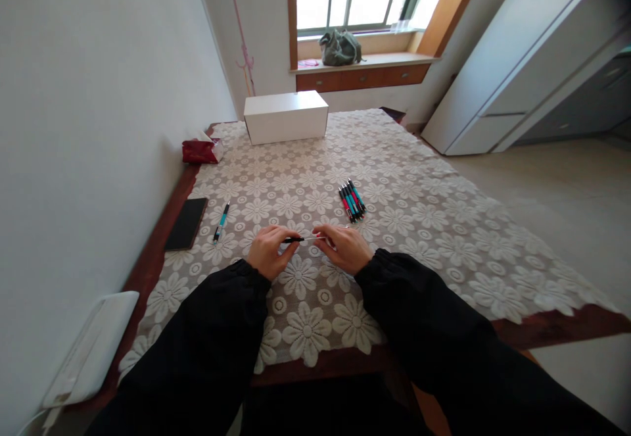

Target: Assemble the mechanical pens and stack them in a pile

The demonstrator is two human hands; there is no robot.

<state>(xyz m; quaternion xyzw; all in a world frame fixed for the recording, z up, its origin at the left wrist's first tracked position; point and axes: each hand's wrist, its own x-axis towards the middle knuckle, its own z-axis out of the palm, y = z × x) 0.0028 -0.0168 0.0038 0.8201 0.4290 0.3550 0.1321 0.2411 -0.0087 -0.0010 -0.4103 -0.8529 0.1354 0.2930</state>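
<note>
The pen (pixel 302 239) — slim, light, stiff, likely slippery — is held level just above the worktop (pixel 419 225), left hand (pixel 269 252) pinching its dark end, right hand (pixel 345 248) its pale end; best gripped at the barrel ends.

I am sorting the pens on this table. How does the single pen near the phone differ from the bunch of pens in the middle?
The single pen lies alone, close to the phone; the bunch of pens lies packed side by side. The single pen lies to the left of the hands; the bunch lies beyond the right hand. The single pen shows teal; the bunch mixes red and teal. All rest on the lace cloth.
</note>
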